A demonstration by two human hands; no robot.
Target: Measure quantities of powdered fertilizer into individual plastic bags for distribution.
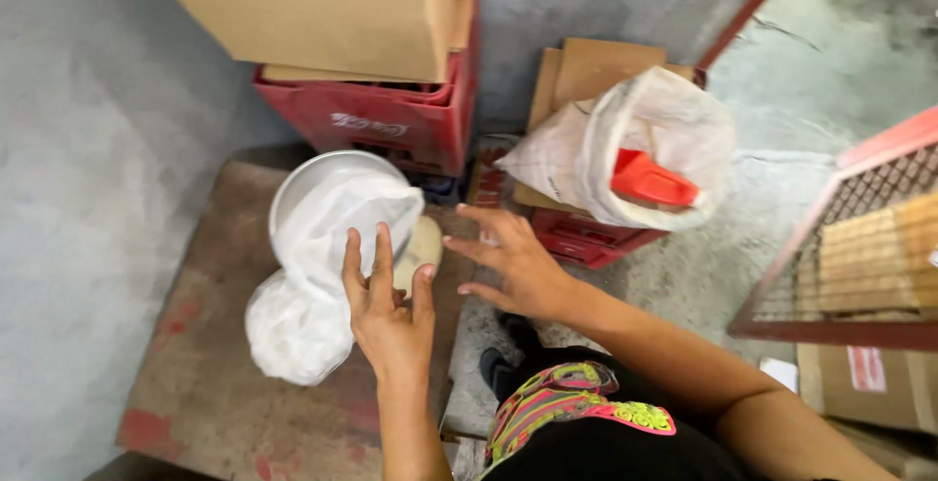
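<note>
Left hand point(386, 320) nearest, fingers point(383, 256) straight and spread, released, resting against white bag point(313, 276) on rusty plate point(210, 383). Bag droops out of a white bucket point(293, 183) tipped toward camera. Right hand point(518, 266) just beside, open, fingers loose, gripping nothing, over a pale round thing point(422, 247). Behind: sack point(635, 144) with red scoop point(650, 183) on red crates point(586, 237). Farther: red crate point(391, 125), cardboard box point(313, 7) on top.

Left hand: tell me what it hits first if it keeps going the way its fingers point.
The left hand points up-frame at the white plastic bag draped from the round white bowl; its fingertips already seem to touch the bag, so that comes first, though depth is unclear.
</note>
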